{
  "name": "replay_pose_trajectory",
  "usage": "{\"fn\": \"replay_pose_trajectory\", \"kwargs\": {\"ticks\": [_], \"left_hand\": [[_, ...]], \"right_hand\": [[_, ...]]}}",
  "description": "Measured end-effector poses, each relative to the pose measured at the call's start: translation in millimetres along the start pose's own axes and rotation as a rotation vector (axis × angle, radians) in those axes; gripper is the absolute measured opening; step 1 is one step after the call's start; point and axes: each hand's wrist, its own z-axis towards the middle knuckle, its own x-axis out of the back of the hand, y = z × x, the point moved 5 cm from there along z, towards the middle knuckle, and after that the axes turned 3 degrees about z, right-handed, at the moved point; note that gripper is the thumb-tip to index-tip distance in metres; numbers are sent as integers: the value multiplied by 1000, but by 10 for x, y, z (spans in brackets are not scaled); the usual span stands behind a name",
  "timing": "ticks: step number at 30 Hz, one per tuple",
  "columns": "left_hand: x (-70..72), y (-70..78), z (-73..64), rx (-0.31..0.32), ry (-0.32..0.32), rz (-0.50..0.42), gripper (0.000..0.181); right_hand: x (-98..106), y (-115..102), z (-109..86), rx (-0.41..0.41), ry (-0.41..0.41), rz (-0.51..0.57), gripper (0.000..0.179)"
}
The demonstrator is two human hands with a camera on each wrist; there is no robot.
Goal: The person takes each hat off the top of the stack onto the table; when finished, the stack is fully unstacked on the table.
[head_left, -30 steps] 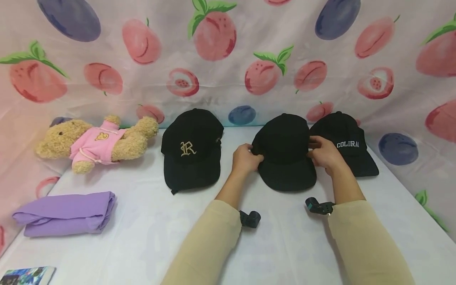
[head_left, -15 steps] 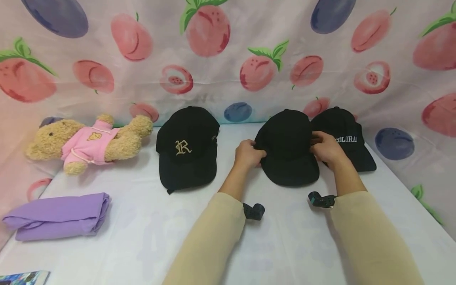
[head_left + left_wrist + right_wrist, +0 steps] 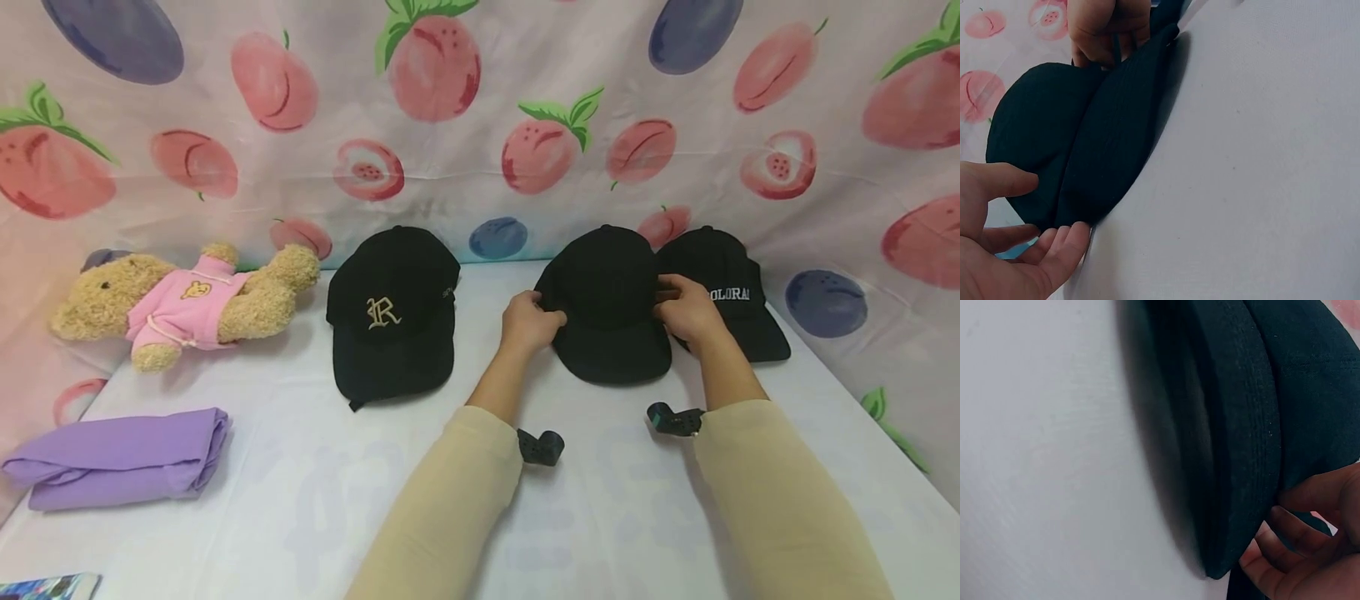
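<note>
A plain black cap stands on the white-covered table with its brim toward me. At its left side my left hand pinches the edge, thumb on the crown and fingertips beneath. My right hand grips the opposite side, its thumb and fingers around the cap's edge in the right wrist view. Partly behind that hand is another black cap with white lettering, overlapped by the plain one in the head view. Further left sits a black cap with a gold letter R.
A teddy bear in a pink hoodie lies at the back left. Nearer me are a folded purple cloth and, at the corner, a flat blue-patterned item. A fruit-print curtain hangs along the table's back edge.
Both hands have shifted the plain black cap slightly back and to the right, closer to the lettered cap. The head view has turned a little, so the other things appear further left.
</note>
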Motion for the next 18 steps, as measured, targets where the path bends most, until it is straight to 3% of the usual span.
{"fn": "replay_pose_trajectory", "kwargs": {"ticks": [6, 18], "left_hand": [[-20, -5, 13, -19, -2, -34, 57], [-108, -52, 34, -55, -98, -85, 60]], "right_hand": [[-5, -8, 37, 23, 35, 5, 68], [-44, -31, 106, 59, 68, 59, 67]]}}
